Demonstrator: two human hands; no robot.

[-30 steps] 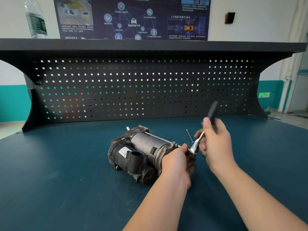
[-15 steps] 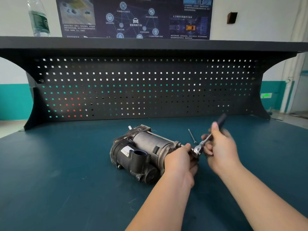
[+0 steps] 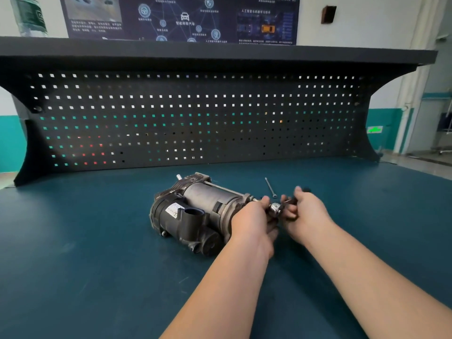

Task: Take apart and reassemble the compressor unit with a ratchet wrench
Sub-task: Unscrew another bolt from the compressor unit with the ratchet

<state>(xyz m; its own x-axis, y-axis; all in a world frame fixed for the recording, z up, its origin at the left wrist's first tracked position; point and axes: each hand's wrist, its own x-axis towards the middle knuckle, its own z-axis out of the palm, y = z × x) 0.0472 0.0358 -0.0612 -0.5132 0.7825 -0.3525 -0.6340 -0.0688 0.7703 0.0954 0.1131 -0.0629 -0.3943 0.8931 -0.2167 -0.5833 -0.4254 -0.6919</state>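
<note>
Hands meet at the near-right end of a compressor (image 3: pixel 195 211) lying on its side on a green workbench (image 3: pixel 85 253): the right hand (image 3: pixel 305 216) is curled around the dark handle of a ratchet wrench (image 3: pixel 276 208), whose shiny head shows between the two hands, while the left hand (image 3: pixel 252 221) wraps the compressor's end beside that head, fingers curled, though exactly what they grip is hidden. The metal-and-plastic compressor looks heavy and rigid, unlikely to slide if braced; its round body offers the surest hold. The wrench, slim and stiff, is best held far out on the handle. A loose long bolt (image 3: pixel 270 188) lies just behind the compressor's right end.
</note>
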